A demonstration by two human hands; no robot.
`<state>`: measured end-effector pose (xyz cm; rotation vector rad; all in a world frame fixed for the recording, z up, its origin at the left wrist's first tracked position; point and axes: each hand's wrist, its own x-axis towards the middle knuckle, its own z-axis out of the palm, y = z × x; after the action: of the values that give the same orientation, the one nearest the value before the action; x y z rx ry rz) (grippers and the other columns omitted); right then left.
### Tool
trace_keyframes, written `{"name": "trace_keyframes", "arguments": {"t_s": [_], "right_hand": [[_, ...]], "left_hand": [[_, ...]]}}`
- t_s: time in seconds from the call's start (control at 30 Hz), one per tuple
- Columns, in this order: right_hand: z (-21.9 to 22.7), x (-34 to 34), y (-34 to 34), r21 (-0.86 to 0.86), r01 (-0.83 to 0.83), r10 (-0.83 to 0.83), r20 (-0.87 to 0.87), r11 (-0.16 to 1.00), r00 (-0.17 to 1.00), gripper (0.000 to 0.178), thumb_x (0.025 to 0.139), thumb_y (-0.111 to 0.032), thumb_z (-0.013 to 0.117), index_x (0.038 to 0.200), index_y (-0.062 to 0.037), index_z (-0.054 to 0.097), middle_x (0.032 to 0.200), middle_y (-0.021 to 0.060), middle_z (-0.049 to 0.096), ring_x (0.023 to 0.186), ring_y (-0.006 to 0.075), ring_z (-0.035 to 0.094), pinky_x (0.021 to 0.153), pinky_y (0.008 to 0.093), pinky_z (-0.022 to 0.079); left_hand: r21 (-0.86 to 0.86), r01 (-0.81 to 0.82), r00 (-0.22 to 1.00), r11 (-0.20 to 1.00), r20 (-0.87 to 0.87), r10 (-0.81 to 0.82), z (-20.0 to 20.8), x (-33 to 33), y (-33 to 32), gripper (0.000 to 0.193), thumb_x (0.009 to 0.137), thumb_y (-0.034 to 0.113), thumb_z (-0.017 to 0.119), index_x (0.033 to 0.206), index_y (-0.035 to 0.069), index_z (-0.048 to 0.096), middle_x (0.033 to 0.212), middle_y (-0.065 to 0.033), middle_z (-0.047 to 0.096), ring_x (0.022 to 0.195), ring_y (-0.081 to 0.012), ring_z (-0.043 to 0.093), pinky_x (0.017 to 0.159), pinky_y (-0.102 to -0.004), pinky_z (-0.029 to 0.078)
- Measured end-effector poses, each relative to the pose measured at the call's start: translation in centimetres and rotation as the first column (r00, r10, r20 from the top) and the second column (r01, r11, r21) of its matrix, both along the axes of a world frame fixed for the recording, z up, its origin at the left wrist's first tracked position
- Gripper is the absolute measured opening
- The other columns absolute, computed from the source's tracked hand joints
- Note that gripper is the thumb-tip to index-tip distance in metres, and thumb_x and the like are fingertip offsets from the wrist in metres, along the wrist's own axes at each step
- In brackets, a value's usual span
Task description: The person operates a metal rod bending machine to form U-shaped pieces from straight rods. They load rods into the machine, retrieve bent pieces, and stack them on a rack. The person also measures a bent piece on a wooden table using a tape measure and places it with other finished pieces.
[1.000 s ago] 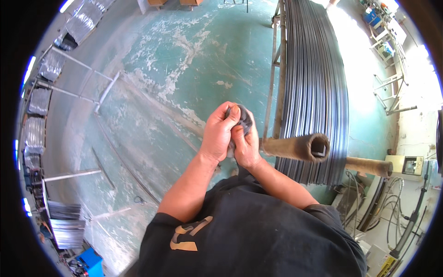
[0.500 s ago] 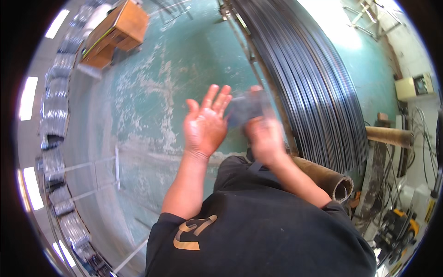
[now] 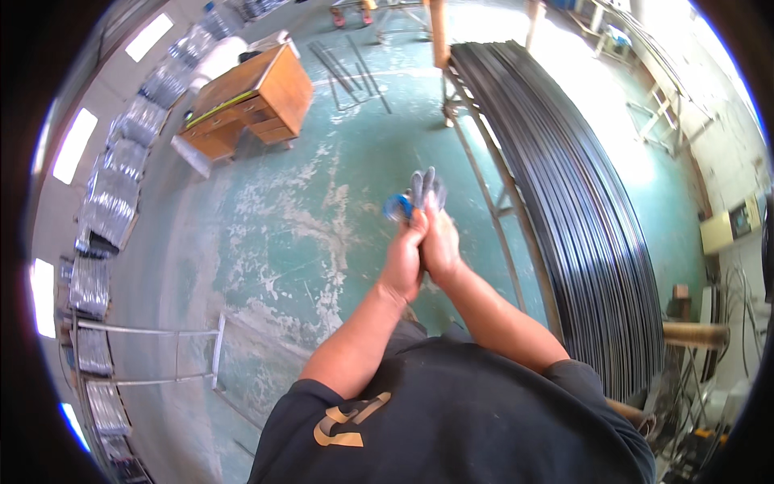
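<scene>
My two hands are pressed close together in front of me, above the green floor. Between and beyond their fingers is a grey work glove [image 3: 422, 185], its fingers pointing away from me. The left hand [image 3: 405, 256] is closed on it, thumb on top. My right hand [image 3: 440, 244] lies against the left and also closes on the glove; its fingertips are partly hidden. A bright blue, rounded thing [image 3: 397, 207] shows at the glove's left side; whether it belongs to the glove I cannot tell.
To the right a rack carries a long stack of dark metal strips [image 3: 580, 218]. A wooden desk [image 3: 258, 97] stands far left, near a dark metal frame [image 3: 347, 77] on the floor. Wrapped bundles [image 3: 113, 194] line the left wall. A pale metal frame [image 3: 218, 351] is nearer left.
The left hand was spread open, palm up, while the right held a blurred grey thing. Both hands have come together on the glove. My view has tilted up toward the desk.
</scene>
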<state>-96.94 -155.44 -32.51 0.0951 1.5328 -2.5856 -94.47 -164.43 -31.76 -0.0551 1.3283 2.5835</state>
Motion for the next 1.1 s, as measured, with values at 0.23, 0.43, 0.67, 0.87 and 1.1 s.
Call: {"name": "trace_keyframes", "arguments": {"t_s": [0.23,0.43,0.67,0.87,1.1], "right_hand": [[-2.2,-7.0,-19.3,0.36,-0.107,0.24,-0.351,0.927,0.905,0.064,0.123,-0.032,0.051,0.179,-0.0058,0.036,0.192,0.0222,0.014,0.178,0.0423,0.004,0.142,0.0514,0.011],[-5.6,-21.8,-25.9,0.792,0.268,0.255,-0.464,0.548,0.848,0.047,0.117,-0.011,0.055,0.163,-0.0024,0.056,0.183,0.0253,0.036,0.17,0.051,0.029,0.137,0.0581,0.026],[-9.9,-38.2,-34.1,0.727,0.157,0.076,-0.277,0.668,0.958,0.03,0.105,-0.026,0.071,0.127,-0.0076,0.076,0.113,0.0241,0.08,0.104,0.0487,0.077,0.09,0.055,0.061],[-6.0,-54.0,-42.6,0.729,0.202,0.071,-0.325,0.653,0.943,0.04,0.113,-0.041,0.066,0.109,-0.0029,0.08,0.088,0.027,0.08,0.083,0.0519,0.078,0.077,0.0604,0.061],[-9.2,-74.2,-51.9,0.797,0.139,-0.206,-0.018,0.588,0.978,0.074,0.114,-0.064,0.061,0.111,0.0079,0.078,0.094,0.0346,0.08,0.09,0.0533,0.08,0.08,0.0592,0.062]], "left_hand": [[-0.029,-0.215,0.975,0.976,0.049,0.216,1.8,-13.4,-20.9,0.08,0.121,0.065,0.039,0.178,0.009,0.037,0.17,-0.0132,0.055,0.143,-0.0288,0.063,0.126,-0.048,0.049],[0.145,-0.165,0.973,0.976,0.186,0.137,-2.3,-21.5,-27.1,0.062,0.125,0.051,0.043,0.167,0.006,0.052,0.165,-0.012,0.06,0.15,-0.0266,0.059,0.131,-0.0452,0.044],[-0.128,-0.19,0.955,0.973,0.207,0.214,-5.8,-35.7,-34.1,0.054,0.122,0.035,0.06,0.166,0.006,0.055,0.166,-0.0065,0.059,0.154,-0.0181,0.051,0.13,-0.0373,0.038],[-0.285,-0.197,0.962,0.938,0.128,0.241,-1.6,-49.4,-42.2,0.056,0.12,0.03,0.063,0.167,0.002,0.052,0.164,-0.0098,0.059,0.154,-0.0206,0.051,0.131,-0.0395,0.036],[0.27,-0.049,0.999,0.962,0.035,0.041,-0.3,-57.3,-53.1,0.063,0.119,0.029,0.062,0.172,-0.001,0.046,0.169,-0.0216,0.057,0.154,-0.0307,0.057,0.131,-0.0492,0.04]]}}
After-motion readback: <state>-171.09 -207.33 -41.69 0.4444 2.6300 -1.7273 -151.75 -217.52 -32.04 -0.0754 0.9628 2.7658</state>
